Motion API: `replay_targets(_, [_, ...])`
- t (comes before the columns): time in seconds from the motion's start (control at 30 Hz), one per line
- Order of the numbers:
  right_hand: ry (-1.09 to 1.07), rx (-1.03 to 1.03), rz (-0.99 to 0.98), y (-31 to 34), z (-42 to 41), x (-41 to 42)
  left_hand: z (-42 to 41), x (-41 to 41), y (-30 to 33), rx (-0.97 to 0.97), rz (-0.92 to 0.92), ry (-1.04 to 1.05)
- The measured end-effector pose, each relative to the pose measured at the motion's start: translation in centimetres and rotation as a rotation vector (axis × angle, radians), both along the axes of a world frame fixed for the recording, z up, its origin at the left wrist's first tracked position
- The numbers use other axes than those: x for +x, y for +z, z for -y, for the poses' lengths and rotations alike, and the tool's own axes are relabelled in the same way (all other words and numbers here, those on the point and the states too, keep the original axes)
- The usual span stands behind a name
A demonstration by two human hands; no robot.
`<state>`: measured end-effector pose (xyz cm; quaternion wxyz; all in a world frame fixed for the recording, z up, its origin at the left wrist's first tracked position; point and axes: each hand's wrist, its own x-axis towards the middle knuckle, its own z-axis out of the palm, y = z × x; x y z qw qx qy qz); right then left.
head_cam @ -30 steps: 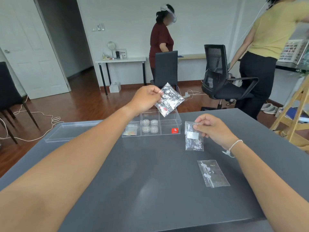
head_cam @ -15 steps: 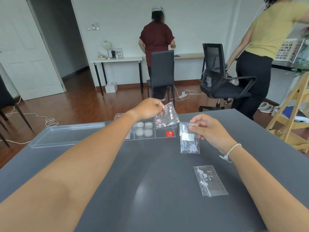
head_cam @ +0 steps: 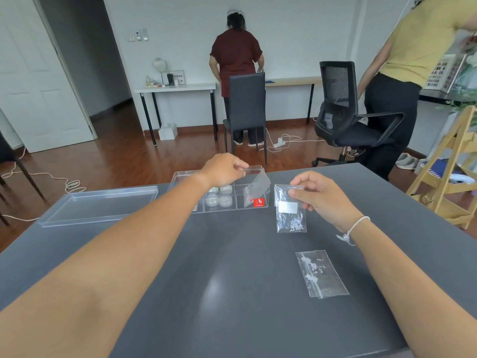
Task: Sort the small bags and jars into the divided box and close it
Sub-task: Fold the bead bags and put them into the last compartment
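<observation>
A clear divided box (head_cam: 254,167) with a red sticker stands at the table's far edge. Several small round jars (head_cam: 219,198) fill its middle compartment. My left hand (head_cam: 225,169) pinches a small clear bag (head_cam: 258,182) that hangs into the box's right compartment. My right hand (head_cam: 315,194) holds a second bag with a white label and pale beads (head_cam: 290,212) upright just right of the box, its lower edge near the table. A third clear bag (head_cam: 320,273) lies flat on the table nearer to me.
The box's clear lid (head_cam: 99,208) lies open side up to the left of the box on the dark grey table (head_cam: 206,280). Beyond the table are two chairs (head_cam: 246,109), two standing people and a wooden rack (head_cam: 454,166) at right.
My left hand has come down from above the box, lowering its bag into the right compartment. My right hand has kept its bag in about the same place.
</observation>
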<state>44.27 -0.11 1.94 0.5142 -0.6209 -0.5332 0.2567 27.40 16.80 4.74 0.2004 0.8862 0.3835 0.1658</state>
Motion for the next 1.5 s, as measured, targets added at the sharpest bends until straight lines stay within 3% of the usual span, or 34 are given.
replay_targets(0.13, [-0.003,-0.003,-0.006,0.0,0.1,0.0,0.5,-0.4,-0.2,0.008,0.051,0.010])
replay_targets(0.4, [-0.056,0.060,-0.054,0.8,-0.3,0.4,6.5,-3.4,-0.7,0.073,0.319,-0.030])
replay_targets(0.63, [-0.140,0.096,-0.017,2.4,-1.0,1.0,13.9,-3.5,-3.7,-0.078,0.214,-0.207])
replay_targets(0.97, [-0.169,0.046,0.061,2.8,-1.3,0.9,17.6,-0.4,-4.6,-0.043,-0.062,-0.251])
replay_targets(1.5, [-0.111,0.045,0.081,3.3,-2.4,-1.4,15.0,-3.6,-4.4,-0.282,0.180,-0.201])
